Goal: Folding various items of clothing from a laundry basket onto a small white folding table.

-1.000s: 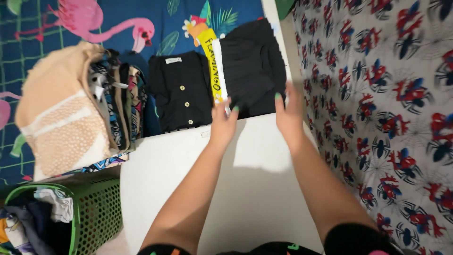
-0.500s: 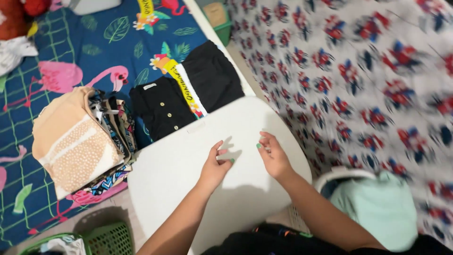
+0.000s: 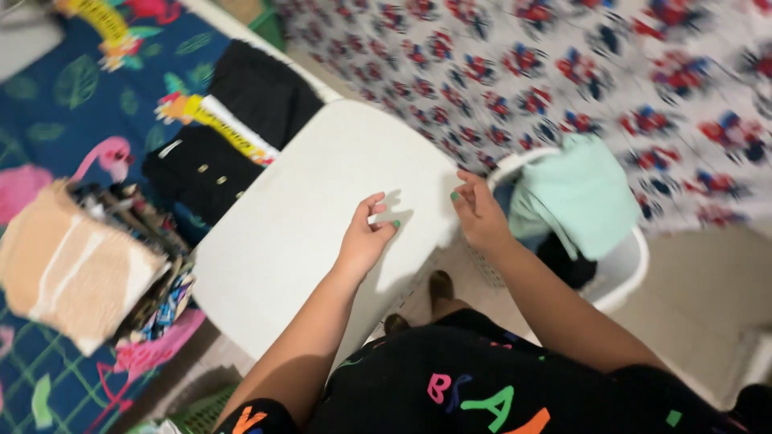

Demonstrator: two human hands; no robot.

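Bedcover (image 3: 96, 88): large dark blue printed sheet with pink flamingos and green leaves, spread flat at the left; it serves as the place where folded clothes are laid in a row.
Curtain cloth (image 3: 563, 64): wide grey fabric with a red and blue repeated print, along the top right; it is blurred, so the figures are not clear.
White table (image 3: 305, 225): smooth white board with rounded corners, between the bedcover and the person; its top is bare, which seems suited as a folding surface.
White basket (image 3: 619, 273): round white plastic laundry basket on the floor at the right, just beside the table edge, near the right hand.
Mint garment (image 3: 583, 193): pale green soft cloth lying on top of the basket, hanging a little over the rim; darker clothes are under it.
Beige stack (image 3: 72, 265): folded beige and patterned clothes standing on edge on the bedcover, left of the table.
Black clothes (image 3: 233, 137): folded black buttoned top and a second black piece, side by side near the far table corner.
Left hand (image 3: 366, 237): rests above the table top, fingers loosely curled, holding nothing.
Right hand (image 3: 478, 213): at the table's right edge, just beside the basket rim, fingers half bent, empty as far as visible.
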